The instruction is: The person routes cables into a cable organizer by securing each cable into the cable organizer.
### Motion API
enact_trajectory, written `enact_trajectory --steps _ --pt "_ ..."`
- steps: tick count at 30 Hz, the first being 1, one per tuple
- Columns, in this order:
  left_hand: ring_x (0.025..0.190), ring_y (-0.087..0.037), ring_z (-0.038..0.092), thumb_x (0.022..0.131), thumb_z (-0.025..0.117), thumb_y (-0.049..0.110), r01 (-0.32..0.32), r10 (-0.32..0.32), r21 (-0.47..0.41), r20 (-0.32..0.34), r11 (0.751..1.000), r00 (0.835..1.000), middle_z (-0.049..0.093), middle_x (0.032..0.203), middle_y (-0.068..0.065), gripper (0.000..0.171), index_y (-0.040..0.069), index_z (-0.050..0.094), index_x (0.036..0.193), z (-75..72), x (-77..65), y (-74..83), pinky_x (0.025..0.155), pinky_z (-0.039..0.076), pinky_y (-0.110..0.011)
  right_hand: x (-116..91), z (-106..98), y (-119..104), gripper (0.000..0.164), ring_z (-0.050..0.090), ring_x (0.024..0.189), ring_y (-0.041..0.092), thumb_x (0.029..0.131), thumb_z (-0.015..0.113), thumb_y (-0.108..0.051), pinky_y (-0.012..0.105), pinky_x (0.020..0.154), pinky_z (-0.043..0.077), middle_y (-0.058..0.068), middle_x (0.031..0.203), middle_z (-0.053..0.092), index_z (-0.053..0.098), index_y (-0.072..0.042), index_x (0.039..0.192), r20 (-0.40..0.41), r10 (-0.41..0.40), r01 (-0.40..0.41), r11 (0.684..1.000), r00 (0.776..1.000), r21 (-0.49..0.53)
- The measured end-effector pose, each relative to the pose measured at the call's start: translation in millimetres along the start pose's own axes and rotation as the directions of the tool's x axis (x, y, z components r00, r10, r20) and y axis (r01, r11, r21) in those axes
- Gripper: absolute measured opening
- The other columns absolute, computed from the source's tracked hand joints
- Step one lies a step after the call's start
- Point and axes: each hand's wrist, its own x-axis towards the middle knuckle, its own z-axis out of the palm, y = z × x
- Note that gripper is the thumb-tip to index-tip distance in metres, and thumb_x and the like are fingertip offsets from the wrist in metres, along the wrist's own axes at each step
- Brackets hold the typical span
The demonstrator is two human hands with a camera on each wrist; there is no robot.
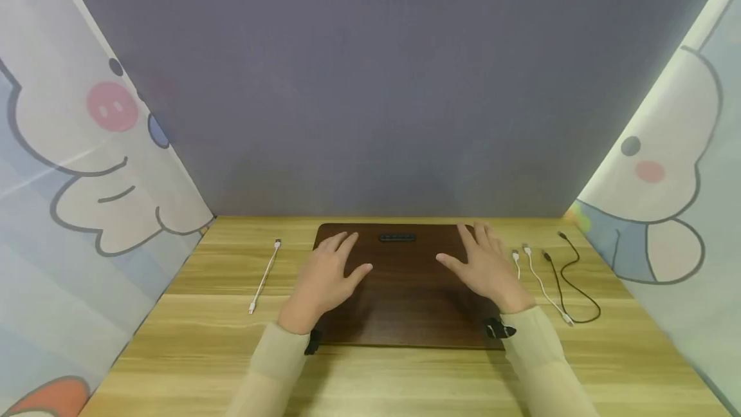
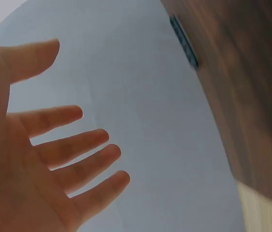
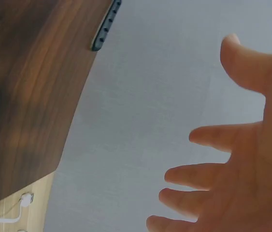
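A dark brown wooden board (image 1: 405, 301) lies on the table, with a slim black notched strip (image 1: 397, 237) near its far edge. Over the board's left side is my left hand (image 1: 324, 278), fingers spread and holding nothing. My right hand (image 1: 486, 269) is over the right side, likewise spread and without anything in it. The left wrist view shows the palm and all five fingers (image 2: 90, 147) apart from the strip (image 2: 184, 42). In the right wrist view the fingers (image 3: 198, 176) are also straight, and the strip (image 3: 106, 26) shows small notches along its length.
Left of the board lies a short white USB cable (image 1: 265, 275). On the right are a white cable (image 1: 527, 249), another white cable (image 1: 516, 255) partly hidden by the right hand, and a looped black cable (image 1: 599, 311). A grey panel (image 1: 388, 95) closes the back; cartoon-printed curtains hang at both sides.
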Motion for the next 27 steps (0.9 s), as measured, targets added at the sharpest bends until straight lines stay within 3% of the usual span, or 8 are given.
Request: enact_trajectory --steps 5,11,15,20,27 --pt "0.131 -0.041 0.051 0.102 0.059 0.046 -0.062 0.063 -0.036 0.020 0.997 0.998 0.052 0.145 -0.019 0.062 0.005 0.050 0.148 12.6 2.4 18.6 0.104 0.045 -0.055 7 0 9 0.088 0.011 0.146 0.059 0.101 0.053 -0.057 0.071 0.113 0.013 0.039 0.159 0.015 0.025 0.005 0.158 -0.047 -0.019 0.018 1.000 0.999 -0.025" --pt "0.123 -0.037 0.058 0.103 0.059 0.041 -0.078 0.082 -0.059 0.076 0.995 0.994 0.057 0.138 -0.015 0.052 0.006 0.056 0.143 22.3 2.2 29.5 0.095 0.052 -0.050 11 2 26 0.077 0.027 0.139 0.060 0.103 0.056 -0.046 0.072 0.107 0.028 0.041 0.153 0.029 0.033 0.009 0.153 -0.122 -0.037 0.035 0.999 0.992 -0.016" --pt "0.118 -0.032 0.061 0.103 0.060 0.039 -0.074 0.082 -0.094 0.077 0.993 0.994 0.060 0.134 -0.012 0.047 0.007 0.059 0.139 29.5 3.5 32.8 0.091 0.054 -0.048 13 -3 36 0.067 0.034 0.136 0.059 0.105 0.057 -0.037 0.070 0.107 0.031 0.040 0.148 0.037 0.040 0.012 0.148 -0.148 -0.041 0.040 0.999 0.988 -0.009" --pt "0.111 -0.027 0.064 0.104 0.060 0.034 -0.072 0.086 -0.164 0.080 0.984 0.993 0.064 0.127 -0.010 0.040 0.007 0.063 0.133 38.4 8.2 42.5 0.086 0.056 -0.045 16 -11 46 0.057 0.043 0.130 0.057 0.104 0.059 -0.027 0.067 0.105 0.036 0.038 0.141 0.047 0.046 0.014 0.141 -0.152 -0.023 0.024 1.000 0.988 0.003" --pt "0.099 -0.021 0.065 0.104 0.060 0.031 -0.060 0.088 -0.233 0.112 0.971 0.990 0.066 0.122 -0.008 0.034 0.009 0.066 0.129 49.2 15.6 55.9 0.080 0.055 -0.038 19 -16 62 0.052 0.046 0.126 0.058 0.103 0.056 -0.023 0.069 0.102 0.038 0.039 0.139 0.049 0.049 0.013 0.140 -0.104 0.013 -0.015 1.000 0.994 -0.023"
